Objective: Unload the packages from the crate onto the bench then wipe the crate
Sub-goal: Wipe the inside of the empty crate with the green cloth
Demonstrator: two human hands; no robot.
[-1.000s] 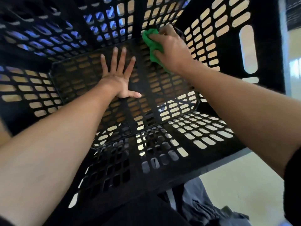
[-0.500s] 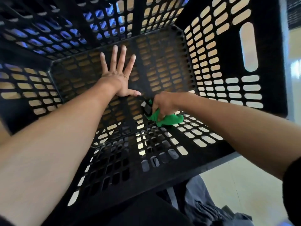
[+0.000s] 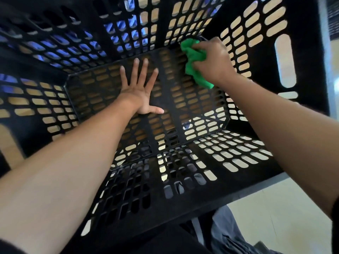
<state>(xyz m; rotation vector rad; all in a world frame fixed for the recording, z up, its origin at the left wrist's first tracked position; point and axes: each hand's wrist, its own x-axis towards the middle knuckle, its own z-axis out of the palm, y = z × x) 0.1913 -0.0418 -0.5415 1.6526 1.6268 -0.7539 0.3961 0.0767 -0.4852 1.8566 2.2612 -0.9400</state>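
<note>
A black slotted plastic crate [image 3: 256, 186] fills the view, and I look down into it. No packages are inside. My left hand [image 3: 138, 88] presses flat on the crate's floor, fingers spread and straight. My right hand [image 3: 214, 61] grips a bunched green cloth [image 3: 194, 59] against the far right corner of the floor, where it meets the side wall.
Pale floor tiles [image 3: 278, 215] show beyond the crate's near right edge. Grey trousers [image 3: 231, 235] are below the crate at the bottom right. Blue and tan surfaces show through the wall slots.
My right hand has swept the green cloth from the near edge of the floor back up to the far right corner. My left hand has stayed in place.
</note>
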